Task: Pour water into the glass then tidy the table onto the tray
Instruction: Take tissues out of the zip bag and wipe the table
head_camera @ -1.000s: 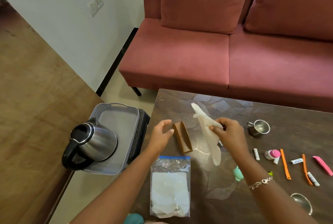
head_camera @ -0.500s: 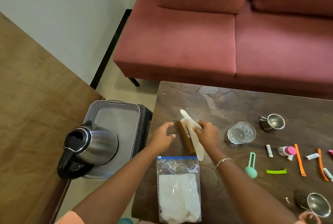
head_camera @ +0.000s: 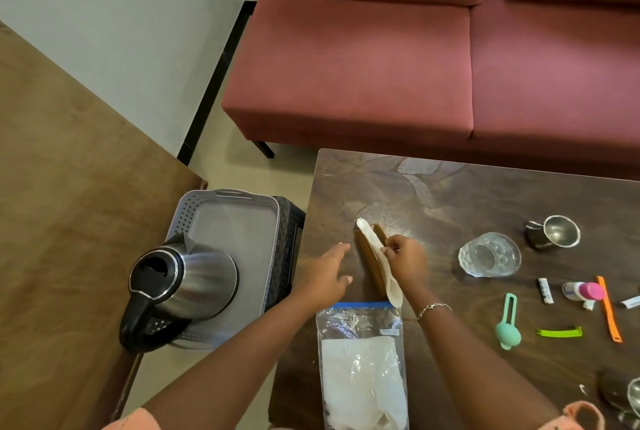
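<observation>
The kettle (head_camera: 194,277) is brushed steel, its handle (head_camera: 133,322) glossy black plastic; the tray (head_camera: 239,239) matt grey perforated plastic; the table (head_camera: 467,194) dark polished wood; the glass (head_camera: 490,255) clear, faceted; the right cup (head_camera: 554,232) shiny metal; the near bag (head_camera: 362,360) crinkly clear plastic.

No writing here can be read.
The small white label (head_camera: 390,331) on the zip bag (head_camera: 362,370), the printed sachet (head_camera: 544,290) and the pink-capped bottle (head_camera: 576,290) on the counter (head_camera: 450,194) carry marks too small and blurred to read.
</observation>
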### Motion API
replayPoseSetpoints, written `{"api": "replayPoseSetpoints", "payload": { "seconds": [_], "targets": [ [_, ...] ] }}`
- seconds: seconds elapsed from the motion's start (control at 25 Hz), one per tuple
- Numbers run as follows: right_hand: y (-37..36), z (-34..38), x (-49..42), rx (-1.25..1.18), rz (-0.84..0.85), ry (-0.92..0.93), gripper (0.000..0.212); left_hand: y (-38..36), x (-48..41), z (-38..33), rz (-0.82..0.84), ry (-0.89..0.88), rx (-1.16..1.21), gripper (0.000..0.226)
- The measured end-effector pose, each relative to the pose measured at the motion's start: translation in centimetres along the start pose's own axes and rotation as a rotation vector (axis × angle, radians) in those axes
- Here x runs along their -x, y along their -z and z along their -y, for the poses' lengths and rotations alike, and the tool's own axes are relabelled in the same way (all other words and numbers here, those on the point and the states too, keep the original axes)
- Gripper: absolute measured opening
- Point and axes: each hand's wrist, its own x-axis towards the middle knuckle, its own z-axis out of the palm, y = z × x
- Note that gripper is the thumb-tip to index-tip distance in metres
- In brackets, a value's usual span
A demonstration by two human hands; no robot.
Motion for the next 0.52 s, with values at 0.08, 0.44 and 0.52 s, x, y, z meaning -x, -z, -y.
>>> {"api": "replayPoseSetpoints", "payload": {
  "seconds": [0.08,0.44,0.52],
  "targets": [
    [0.1,-0.2,0.1,-0.040,-0.116,-0.032,0.015,0.0,0.0,0.5,0.012,-0.005,-0.010,0.061],
    [-2.8,0.5,0.5,0.346,0.119,0.038,0.054,-0.7,0.0,1.8,0.040,0.004,-0.031,0.062],
    [-2.9,0.2,0.5,0.373,0.092,0.063,0.042,-0.8,-0.2,1.8,0.054,0.004,-0.034,0.063]
  ]
}}
